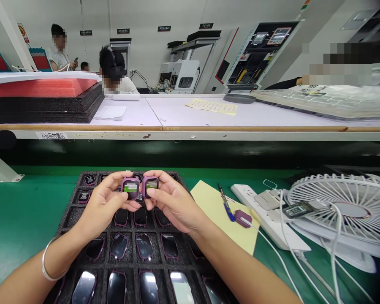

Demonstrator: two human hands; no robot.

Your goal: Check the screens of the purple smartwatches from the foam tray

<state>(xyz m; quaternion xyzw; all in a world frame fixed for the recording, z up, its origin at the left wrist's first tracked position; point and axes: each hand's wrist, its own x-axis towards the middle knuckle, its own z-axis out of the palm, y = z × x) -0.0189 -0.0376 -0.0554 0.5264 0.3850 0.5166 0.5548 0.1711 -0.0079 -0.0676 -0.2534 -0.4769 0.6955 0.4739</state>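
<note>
Two purple-cased smartwatch bodies are held up side by side over a black foam tray [70, 217]. My left hand [106, 200] is closed around the left smartwatch [131, 188], its thumb at the lit screen's lower left corner. The right smartwatch [151, 185] is gripped in my right hand [171, 200], with the thumb over the screen's lower part. Both screens show green and white bands. Below, several more smartwatches [145, 246] lie in the tray's compartments, most with dark screens. A few at the back show white text. My forearms cover parts of the tray.
On the right are yellow paper [205, 198], a blue pen [226, 202], a purple device [242, 218] on a white cable, a power strip [269, 217] and a white fan [345, 211]. A raised shelf [177, 134] crosses behind, bearing foam sheets [44, 103]. Other people are beyond it.
</note>
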